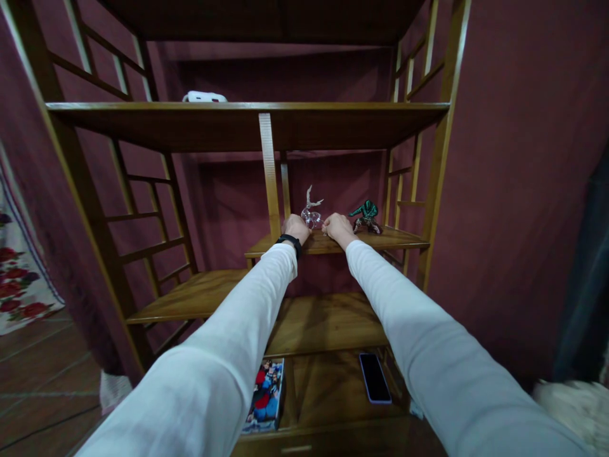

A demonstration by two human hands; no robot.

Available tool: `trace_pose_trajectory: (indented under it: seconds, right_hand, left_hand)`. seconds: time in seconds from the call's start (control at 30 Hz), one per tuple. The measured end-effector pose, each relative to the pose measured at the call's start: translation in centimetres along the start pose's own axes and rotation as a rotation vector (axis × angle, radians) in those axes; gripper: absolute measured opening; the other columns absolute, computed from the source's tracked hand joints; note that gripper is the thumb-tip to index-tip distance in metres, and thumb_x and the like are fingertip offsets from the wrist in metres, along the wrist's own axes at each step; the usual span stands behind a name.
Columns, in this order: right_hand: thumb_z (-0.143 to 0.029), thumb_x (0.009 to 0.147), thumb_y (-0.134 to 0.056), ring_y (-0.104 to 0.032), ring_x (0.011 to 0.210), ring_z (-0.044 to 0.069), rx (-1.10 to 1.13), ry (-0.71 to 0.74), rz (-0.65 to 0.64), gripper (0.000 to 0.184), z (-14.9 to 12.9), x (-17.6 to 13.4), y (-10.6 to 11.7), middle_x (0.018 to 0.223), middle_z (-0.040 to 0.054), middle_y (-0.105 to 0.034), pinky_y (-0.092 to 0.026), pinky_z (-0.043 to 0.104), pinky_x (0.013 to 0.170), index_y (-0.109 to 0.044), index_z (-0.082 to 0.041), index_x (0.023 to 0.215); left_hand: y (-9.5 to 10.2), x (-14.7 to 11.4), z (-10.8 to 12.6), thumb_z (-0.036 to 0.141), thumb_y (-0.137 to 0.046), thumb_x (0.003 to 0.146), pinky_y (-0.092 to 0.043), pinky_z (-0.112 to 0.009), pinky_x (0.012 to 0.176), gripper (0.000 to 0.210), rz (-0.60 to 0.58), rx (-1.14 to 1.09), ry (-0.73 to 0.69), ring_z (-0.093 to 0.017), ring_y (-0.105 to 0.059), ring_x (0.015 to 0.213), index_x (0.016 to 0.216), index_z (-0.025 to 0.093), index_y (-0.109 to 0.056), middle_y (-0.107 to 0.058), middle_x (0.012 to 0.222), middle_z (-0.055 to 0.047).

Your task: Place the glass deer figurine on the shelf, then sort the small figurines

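A clear glass deer figurine (311,218) with frosted antlers is upright at the raised middle shelf (394,238), between my two hands. My left hand (295,227), with a black band at the wrist, closes on its left side, fingertips partly hidden behind the hand. At the figurine's right end, my right hand (337,228) has thumb and fingers pinched together against it. Whether its feet touch the wood cannot be made out. Just right of my right hand, a dark green crouching action figure (366,216) stands on the same shelf.
A white object (205,96) lies on the upper shelf (309,106). Below are a phone (375,378) and a box with a colourful picture (266,397). A wooden upright post (269,171) stands left of my left hand. Floral cloth (23,279) hangs at far left.
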State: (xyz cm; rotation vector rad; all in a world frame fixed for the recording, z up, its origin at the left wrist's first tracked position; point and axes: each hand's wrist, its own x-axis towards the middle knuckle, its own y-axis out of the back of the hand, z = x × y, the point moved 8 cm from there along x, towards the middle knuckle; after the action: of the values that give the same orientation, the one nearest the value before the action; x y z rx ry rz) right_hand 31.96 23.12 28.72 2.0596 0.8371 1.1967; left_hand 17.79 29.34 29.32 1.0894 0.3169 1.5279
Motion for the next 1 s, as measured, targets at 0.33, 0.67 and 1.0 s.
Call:
trace_pose_trajectory:
  seconds: [0.33,0.67,1.0]
  right_hand:
    - [-0.033,0.075,-0.06,-0.06,0.098,0.022,-0.017,-0.004,0.005,0.02,0.0,0.0,-0.3,0.103,0.0081,-0.066,-0.044,0.029,0.079,-0.068,-0.025,0.092]
    - [-0.031,0.074,-0.062,-0.059,0.099,0.022,-0.017,-0.018,-0.015,0.019,0.1,0.1,-0.5,0.103,0.0099,-0.065,-0.044,0.029,0.08,-0.068,-0.023,0.09]
    - [-0.026,0.072,-0.063,-0.06,0.098,0.021,-0.019,-0.012,-0.027,0.023,0.0,0.1,-0.6,0.104,0.0109,-0.065,-0.044,0.027,0.079,-0.067,-0.019,0.094]
  left_hand:
    - [-0.1,-0.1,-0.1,0.025,-0.075,0.053,-0.047,-0.034,0.072,0.023,-0.002,0.008,-0.029,-0.027,-0.061,0.091,0.073,0.02,-0.064,-0.067,0.095,-0.011]
    - [0.3,-1.0,0.2,0.021,-0.072,0.056,-0.047,-0.037,0.073,0.023,0.021,-0.013,-0.022,-0.03,-0.06,0.093,0.078,0.018,-0.065,-0.067,0.096,-0.014]
    - [0.1,-0.9,0.0,0.015,-0.074,0.052,-0.044,-0.039,0.078,0.024,0.023,-0.115,-0.04,-0.033,-0.057,0.099,0.074,0.015,-0.063,-0.065,0.097,-0.018]
